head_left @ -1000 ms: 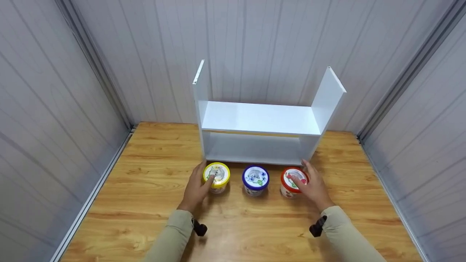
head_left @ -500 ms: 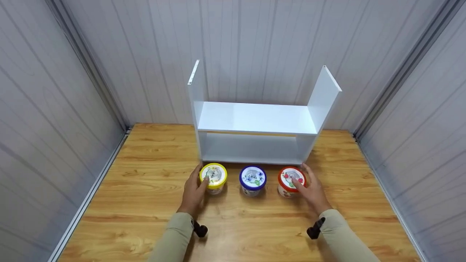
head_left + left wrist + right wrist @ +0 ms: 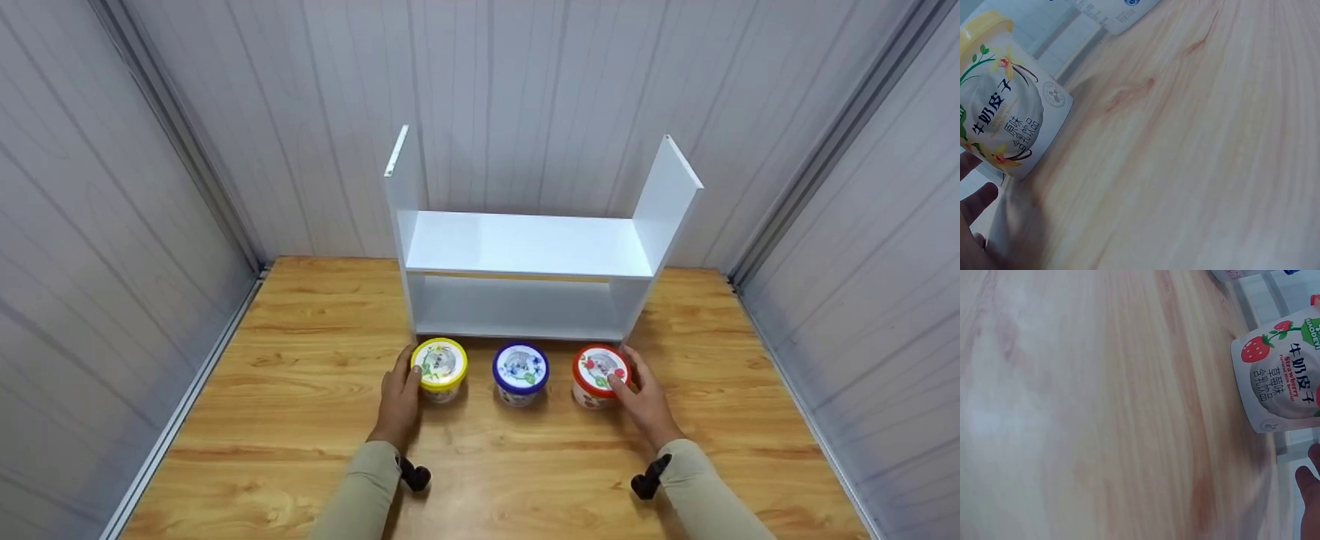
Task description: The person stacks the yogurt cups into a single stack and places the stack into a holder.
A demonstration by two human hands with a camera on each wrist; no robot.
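Both hands are sliding back toward the person vs. a sec ago: fingers that were lying over the lids are now sitting at the cups' outer sides; cups themselves aren't shifting.

Landmark = white two-tier shelf unit (image 3: 529, 255) at back of the wooden table (image 3: 300, 420). L to R, in a row just in front of its lower tier: yellow-lidded white yoghurt cup w/ vanilla-flower print (image 3: 440, 368), blue-lidded white cup (image 3: 520, 373) in the middle, red-lidded white cup w/ strawberry print (image 3: 598, 374).

Progress, judging by layout: both tiers are showing nothing on them, all 3 cups are standing upright on the table, none lifted; so everything's left to do, just the grasp approach underway.

Left hand (image 3: 399, 397) is resting left of the yellow cup, fingers loosely spread, tips touching or nearly touching its wall, not wrapping it. Wrist view is showing fingertips (image 3: 977, 202) just below the cup, small gap visible. Right hand (image 3: 643, 397) is mirroring that right of the red cup, relaxed, thumb at the lid rim; contact — can't tell for sure. Forearms in beige sleeves are angling inward.
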